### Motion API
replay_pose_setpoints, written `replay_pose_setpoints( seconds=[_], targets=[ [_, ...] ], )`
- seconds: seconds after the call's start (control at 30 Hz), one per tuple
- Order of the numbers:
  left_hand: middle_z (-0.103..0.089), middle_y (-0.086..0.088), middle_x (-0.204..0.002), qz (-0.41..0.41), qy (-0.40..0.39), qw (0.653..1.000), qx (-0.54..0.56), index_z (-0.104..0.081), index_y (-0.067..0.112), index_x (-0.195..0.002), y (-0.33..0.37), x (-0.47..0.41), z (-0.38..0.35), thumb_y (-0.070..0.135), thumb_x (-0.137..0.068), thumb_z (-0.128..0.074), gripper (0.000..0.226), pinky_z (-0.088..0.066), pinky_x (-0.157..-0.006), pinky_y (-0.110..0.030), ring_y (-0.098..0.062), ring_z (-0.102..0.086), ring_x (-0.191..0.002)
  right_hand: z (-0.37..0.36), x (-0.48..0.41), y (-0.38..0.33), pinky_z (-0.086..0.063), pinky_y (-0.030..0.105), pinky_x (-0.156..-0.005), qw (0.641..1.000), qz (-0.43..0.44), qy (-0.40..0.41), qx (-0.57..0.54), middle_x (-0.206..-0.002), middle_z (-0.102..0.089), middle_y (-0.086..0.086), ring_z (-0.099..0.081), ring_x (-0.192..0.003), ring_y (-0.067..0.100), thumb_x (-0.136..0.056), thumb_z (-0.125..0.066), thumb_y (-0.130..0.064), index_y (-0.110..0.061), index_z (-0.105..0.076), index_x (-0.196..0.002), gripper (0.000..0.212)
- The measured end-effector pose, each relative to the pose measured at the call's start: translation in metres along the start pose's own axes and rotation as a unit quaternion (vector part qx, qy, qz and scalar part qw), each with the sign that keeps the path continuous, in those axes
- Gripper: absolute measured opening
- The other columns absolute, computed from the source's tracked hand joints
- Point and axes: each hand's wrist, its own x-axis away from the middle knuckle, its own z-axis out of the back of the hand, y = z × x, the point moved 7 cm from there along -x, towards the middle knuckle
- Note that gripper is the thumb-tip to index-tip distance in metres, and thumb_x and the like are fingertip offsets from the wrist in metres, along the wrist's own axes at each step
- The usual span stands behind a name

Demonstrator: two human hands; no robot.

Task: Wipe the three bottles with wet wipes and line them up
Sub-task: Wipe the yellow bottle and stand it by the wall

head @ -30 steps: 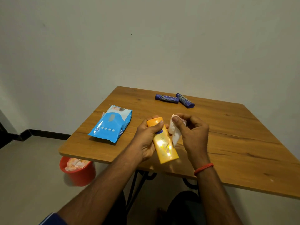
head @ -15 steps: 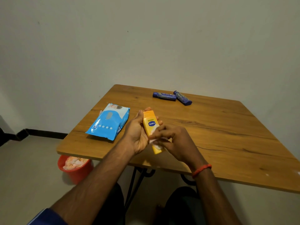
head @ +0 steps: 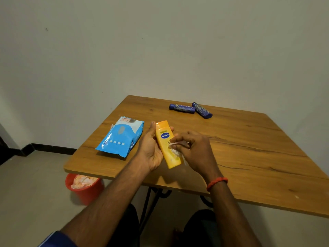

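Note:
My left hand grips a yellow lotion bottle with a blue label, held above the near part of the wooden table, cap pointing away from me. My right hand presses a crumpled white wet wipe against the bottle's lower front. Two dark blue bottles lie on their sides at the far edge of the table, their ends touching. A blue wet wipes pack lies flat on the table to the left of my hands.
A red bin holding used wipes stands on the floor below the table's left corner. The wall is close behind the table. My knees are under the near edge.
The bottle has been turned label-up in my left hand. My right hand brought the wipe from beside the bottle onto its front and has slid down toward its base.

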Motion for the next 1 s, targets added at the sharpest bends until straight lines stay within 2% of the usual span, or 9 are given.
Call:
replay_pose_setpoints(
  seconds=[0.1, 0.2, 0.33, 0.43, 0.5, 0.6, 0.73, 0.87, 1.0],
  targets=[
    [-0.072, -0.018, -0.113, -0.008, 0.003, 1.000, 0.002, -0.059, 0.005, -0.116, 0.009, -0.002, -0.007, 0.041, -0.096, -0.059, 0.041, -0.055, -0.087, -0.052, -0.032, -0.069, -0.099, -0.003, -0.007, 0.006, -0.046, 0.011, -0.073, 0.997, -0.036, 0.064, -0.033, -0.104, -0.067, -0.009, -0.057, -0.092, -0.004, -0.085, -0.075, -0.020, -0.025, -0.075, -0.100, 0.016],
    [-0.071, -0.020, -0.110, -0.016, -0.007, 1.000, -0.017, -0.058, 0.001, -0.109, 0.015, -0.007, -0.019, 0.020, -0.096, -0.056, 0.023, -0.055, -0.083, -0.051, -0.035, -0.069, -0.096, -0.003, -0.017, 0.010, -0.054, 0.024, -0.075, 0.988, -0.059, 0.129, -0.053, -0.102, -0.069, -0.010, -0.060, -0.095, 0.002, -0.087, -0.072, -0.023, -0.028, -0.073, -0.101, 0.015],
    [-0.071, -0.023, -0.113, -0.084, -0.002, 0.991, -0.102, -0.055, 0.000, -0.120, 0.038, -0.024, -0.028, 0.009, -0.094, -0.057, 0.028, -0.055, -0.092, -0.054, -0.036, -0.068, -0.101, -0.001, -0.034, 0.014, -0.051, 0.019, -0.069, 0.983, -0.075, 0.152, -0.069, -0.096, -0.069, -0.010, -0.061, -0.089, 0.002, -0.087, -0.073, -0.025, -0.026, -0.072, -0.099, 0.011],
    [-0.073, -0.017, -0.103, -0.142, 0.009, 0.973, -0.182, -0.060, 0.008, -0.112, 0.063, -0.039, -0.033, 0.012, -0.095, -0.063, 0.018, -0.060, -0.082, -0.044, -0.026, -0.071, -0.089, 0.000, -0.045, 0.023, -0.051, 0.017, -0.070, 0.974, -0.087, 0.160, -0.133, -0.095, -0.071, -0.011, -0.063, -0.088, 0.001, -0.086, -0.074, -0.023, -0.024, -0.074, -0.097, 0.011],
    [-0.074, -0.009, -0.097, -0.181, 0.021, 0.954, -0.237, -0.064, 0.008, -0.116, 0.082, -0.055, -0.034, 0.018, -0.094, -0.066, 0.025, -0.061, -0.071, -0.036, -0.018, -0.071, -0.083, -0.002, -0.052, 0.026, -0.050, 0.014, -0.071, 0.974, -0.082, 0.150, -0.149, -0.092, -0.071, -0.014, -0.063, -0.087, -0.002, -0.086, -0.074, -0.020, -0.026, -0.075, -0.094, 0.010],
    [-0.075, -0.004, -0.101, -0.218, 0.032, 0.934, -0.282, -0.065, 0.010, -0.121, 0.108, -0.082, -0.031, 0.023, -0.091, -0.070, 0.033, -0.060, -0.069, -0.033, -0.013, -0.073, -0.086, -0.009, -0.064, 0.032, -0.050, 0.010, -0.068, 0.978, -0.082, 0.095, -0.168, -0.087, -0.070, -0.020, -0.061, -0.085, -0.009, -0.086, -0.074, -0.018, -0.033, -0.072, -0.088, 0.015],
    [-0.074, -0.002, -0.110, -0.232, 0.044, 0.925, -0.297, -0.065, 0.015, -0.123, 0.132, -0.125, -0.024, 0.026, -0.091, -0.069, 0.034, -0.058, -0.063, -0.026, -0.008, -0.073, -0.087, -0.021, -0.092, 0.051, -0.057, 0.020, -0.075, 0.974, -0.097, 0.047, -0.200, -0.092, -0.069, -0.019, -0.065, -0.089, -0.006, -0.088, -0.072, -0.019, -0.032, -0.070, -0.095, 0.015],
    [-0.071, -0.003, -0.114, -0.252, 0.072, 0.910, -0.322, -0.065, 0.016, -0.126, 0.148, -0.168, -0.014, 0.027, -0.088, -0.073, 0.041, -0.059, -0.071, -0.031, -0.016, -0.070, -0.099, -0.030, -0.127, 0.067, -0.057, 0.024, -0.082, 0.977, -0.104, 0.053, -0.178, -0.105, -0.070, -0.010, -0.064, -0.096, 0.001, -0.090, -0.069, -0.020, -0.017, -0.072, -0.112, 0.022],
    [-0.073, -0.005, -0.115, -0.259, 0.073, 0.902, -0.338, -0.065, 0.013, -0.128, 0.159, -0.206, -0.011, 0.028, -0.085, -0.076, 0.047, -0.061, -0.076, -0.034, -0.017, -0.071, -0.097, -0.042, -0.165, 0.080, -0.056, 0.021, -0.080, 0.983, -0.085, 0.050, -0.156, -0.098, -0.071, -0.011, -0.064, -0.091, -0.001, -0.092, -0.068, -0.020, -0.016, -0.074, -0.109, 0.019]
  ],
)
